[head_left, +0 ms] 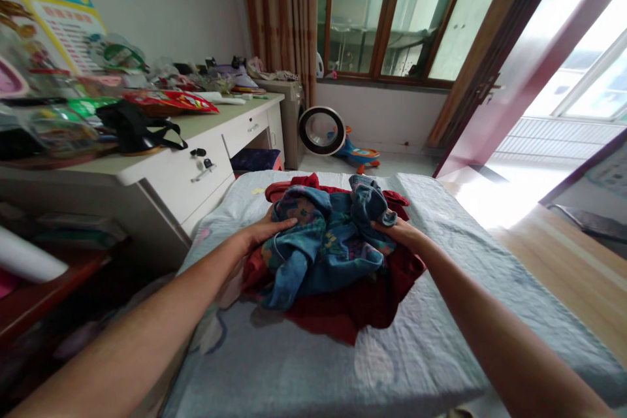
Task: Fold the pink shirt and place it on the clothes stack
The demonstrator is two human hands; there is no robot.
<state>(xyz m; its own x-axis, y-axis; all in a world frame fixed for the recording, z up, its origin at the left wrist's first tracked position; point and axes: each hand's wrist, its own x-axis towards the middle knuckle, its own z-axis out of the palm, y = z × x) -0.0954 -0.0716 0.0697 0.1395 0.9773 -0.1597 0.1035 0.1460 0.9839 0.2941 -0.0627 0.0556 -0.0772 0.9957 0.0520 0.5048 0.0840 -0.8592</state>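
Note:
A crumpled blue patterned garment (337,255) lies on top of dark red cloth (343,313), both on a bed or table covered with a light blue sheet (274,372). At the garment's left side is my left hand (269,227), its thumb over the fabric and its other fingers hidden in or under the cloth. My right hand (398,232) holds the right side of the same garment, thumb on top near a bunched end, with the remaining fingers mostly out of sight.
A white desk (181,173) heaped with items, among them a red packet (171,102) and a black strapped object (132,127), runs along the left. Beyond the far edge stand a round black-rimmed object (322,131) and a blue ride-on toy (360,153). An open door (519,59) is at right.

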